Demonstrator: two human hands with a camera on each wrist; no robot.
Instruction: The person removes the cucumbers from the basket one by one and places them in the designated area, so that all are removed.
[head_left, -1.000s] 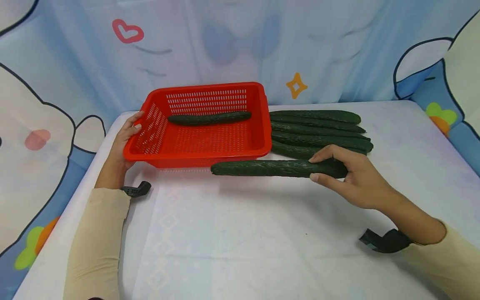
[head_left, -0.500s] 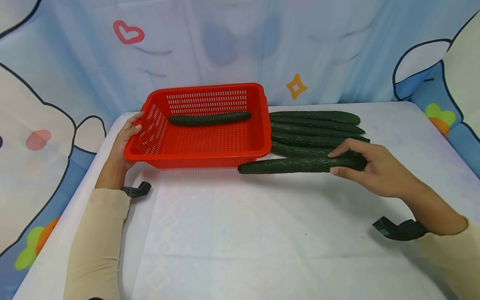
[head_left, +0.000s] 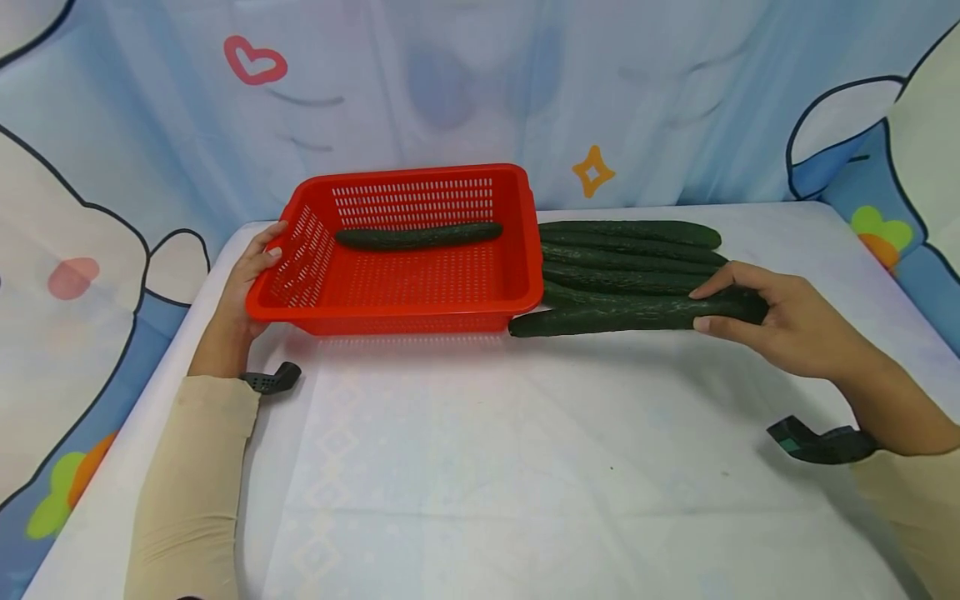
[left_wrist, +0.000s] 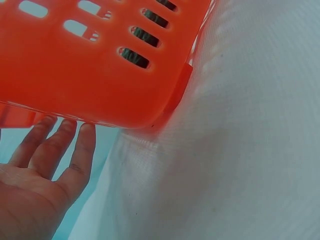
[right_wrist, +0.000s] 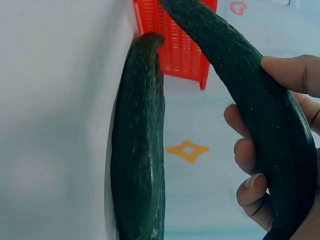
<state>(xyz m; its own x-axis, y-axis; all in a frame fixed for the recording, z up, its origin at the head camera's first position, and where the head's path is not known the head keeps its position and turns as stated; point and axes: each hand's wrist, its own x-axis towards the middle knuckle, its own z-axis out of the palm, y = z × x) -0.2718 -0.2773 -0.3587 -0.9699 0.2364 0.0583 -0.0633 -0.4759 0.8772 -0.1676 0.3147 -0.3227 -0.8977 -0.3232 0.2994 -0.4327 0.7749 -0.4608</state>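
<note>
A red slotted basket [head_left: 528, 250] stands on the white table at back left, with one dark green cucumber [head_left: 418, 237] lying across its far side. My left hand [head_left: 251, 275] holds the basket's left rim; in the left wrist view its fingers [left_wrist: 55, 150] lie under the basket [left_wrist: 90, 75]. My right hand [head_left: 780, 321] grips the right end of a long cucumber [head_left: 607, 317], whose left tip lies near the basket's front right corner. In the right wrist view this held cucumber [right_wrist: 250, 95] is above another cucumber [right_wrist: 140, 150] on the table.
Several cucumbers [head_left: 630, 254] lie side by side just right of the basket, right behind the held one. The table's white cloth [head_left: 487, 467] spreads out in front. A cartoon-printed curtain [head_left: 592, 83] closes the back and sides. Black wrist mounts [head_left: 270, 381] sit on both forearms.
My right hand has carried the long cucumber to the right and back, from in front of the basket to beside the row of cucumbers. The left hand and basket have not moved.
</note>
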